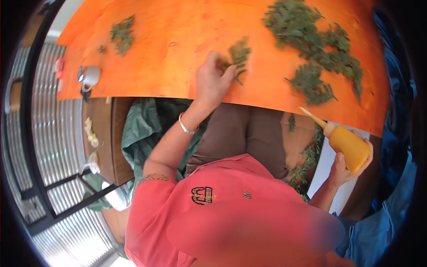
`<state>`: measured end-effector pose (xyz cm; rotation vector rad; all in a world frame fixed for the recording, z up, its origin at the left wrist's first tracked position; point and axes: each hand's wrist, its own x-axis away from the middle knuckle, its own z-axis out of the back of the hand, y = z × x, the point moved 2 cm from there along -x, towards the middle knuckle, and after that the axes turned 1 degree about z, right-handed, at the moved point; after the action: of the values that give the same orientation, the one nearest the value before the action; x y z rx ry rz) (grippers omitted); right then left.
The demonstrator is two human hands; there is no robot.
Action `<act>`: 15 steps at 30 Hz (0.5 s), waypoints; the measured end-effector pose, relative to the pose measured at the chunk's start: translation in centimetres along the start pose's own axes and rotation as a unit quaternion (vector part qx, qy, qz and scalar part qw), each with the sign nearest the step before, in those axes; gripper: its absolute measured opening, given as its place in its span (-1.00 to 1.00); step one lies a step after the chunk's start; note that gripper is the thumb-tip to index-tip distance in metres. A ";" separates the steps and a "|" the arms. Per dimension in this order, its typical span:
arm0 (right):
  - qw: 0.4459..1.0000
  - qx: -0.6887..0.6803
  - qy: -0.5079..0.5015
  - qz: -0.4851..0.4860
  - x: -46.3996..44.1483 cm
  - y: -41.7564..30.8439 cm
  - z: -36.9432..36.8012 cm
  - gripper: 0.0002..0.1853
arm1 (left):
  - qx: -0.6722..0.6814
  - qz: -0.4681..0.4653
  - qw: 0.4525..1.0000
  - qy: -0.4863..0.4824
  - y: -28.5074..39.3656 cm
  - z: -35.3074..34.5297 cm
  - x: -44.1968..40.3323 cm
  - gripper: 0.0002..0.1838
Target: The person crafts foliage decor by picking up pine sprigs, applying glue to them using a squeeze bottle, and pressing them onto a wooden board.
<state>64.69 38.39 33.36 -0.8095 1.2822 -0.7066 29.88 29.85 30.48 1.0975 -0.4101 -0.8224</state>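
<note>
Over the orange tabletop (155,66), my left hand (212,80) pinches a small green leafy sprig (240,54) between thumb and fingers. The sprig is slightly blurred. At the right, just off the table's near edge, my right hand (344,171) is wrapped round a yellow squeeze bottle (349,147). Its long pale nozzle (313,116) points up and left, with the tip near the table edge. A large heap of green sprigs (298,29) lies on the table beyond the bottle, to the right of my left hand.
A smaller sprig (122,35) lies at the table's far left. Near the left edge stands a white mug (91,76). Below the table are a wooden cabinet (102,138), a dark green sheet (140,127) and more leafy strands (309,155). Blue fabric (373,236) hangs at the right.
</note>
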 end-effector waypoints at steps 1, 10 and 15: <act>1.000 -0.006 0.003 -0.002 0.0 0.5 -0.3 -0.09 | 0.051 0.044 0.998 0.017 -1.2 1.0 0.9 -0.75; 0.996 -0.052 -0.060 0.028 -1.2 0.4 -5.0 -0.11 | -0.179 -0.141 0.972 0.049 -0.4 5.4 5.9 -0.62; 0.996 -0.044 -0.068 0.028 -1.0 -0.1 -5.8 -0.09 | -0.197 -0.328 0.920 -0.081 -3.7 7.2 -1.8 -0.63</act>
<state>58.78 38.39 33.44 -0.8744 1.2152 -0.5445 22.58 26.01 30.36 0.7838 0.0117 -1.5242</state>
